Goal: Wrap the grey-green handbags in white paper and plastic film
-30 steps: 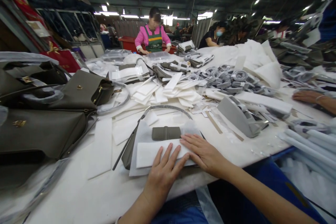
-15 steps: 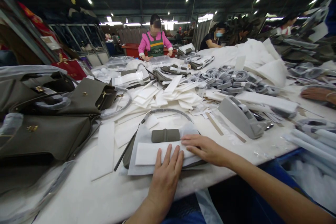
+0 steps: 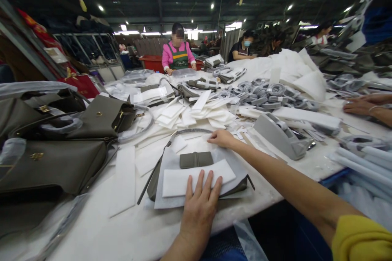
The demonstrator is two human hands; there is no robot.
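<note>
My left hand point(image 3: 200, 202) lies flat with spread fingers on a white foam strip point(image 3: 177, 182). The strip rests on a thin pale sheet point(image 3: 163, 200) covering a dark olive handbag point(image 3: 154, 181). Above the strip, an olive flap tab point(image 3: 196, 160) shows on the sheet. At the far side of the bag, my right hand point(image 3: 222, 138) is closed at the end of the wrapped strap point(image 3: 192, 131); its fingertips are partly hidden.
Finished olive handbags point(image 3: 58, 163) crowd the left. Loose foam strips point(image 3: 196, 110) and coiled wrapped straps point(image 3: 260, 91) are heaped beyond the bag. A grey tape dispenser point(image 3: 280, 136) stands at right. A co-worker's hands point(image 3: 361, 105) rest at far right; another person point(image 3: 178, 55) works opposite.
My right hand has moved from the foam strip's right end up to the strap. The strip now lies tilted, its right end raised farther away. My left hand stays on it.
</note>
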